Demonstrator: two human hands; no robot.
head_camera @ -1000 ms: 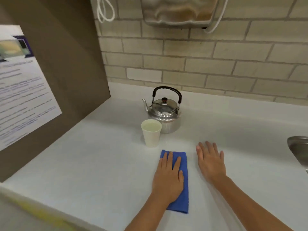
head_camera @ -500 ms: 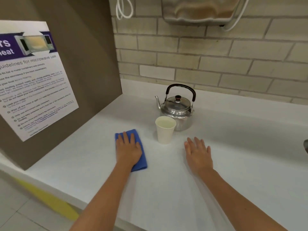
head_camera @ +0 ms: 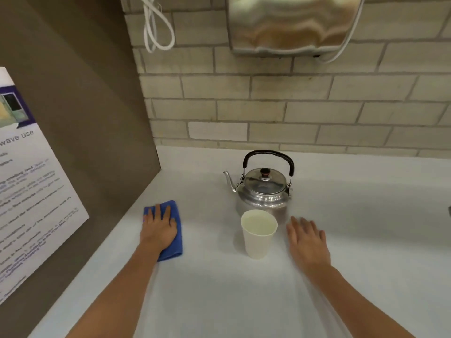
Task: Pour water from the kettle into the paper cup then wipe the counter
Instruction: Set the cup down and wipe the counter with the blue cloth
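The pouring looks done: the paper cup (head_camera: 258, 232) is standing upright with liquid in it, just in front of the kettle (head_camera: 264, 189), so the wiping is the step in hand. The left hand (head_camera: 158, 228) is lying flat and spread on the blue cloth (head_camera: 174, 231), pressing it to the desk (head_camera: 219, 289) well to the left of the cup, near the brown side panel (head_camera: 85, 118). The right hand (head_camera: 307, 242) is resting open and empty on the desk just right of the cup. To wipe well, I judge the palm should be keeping even pressure, sweeping in overlapping passes, and steering clear of the cup, which is light and could tip.
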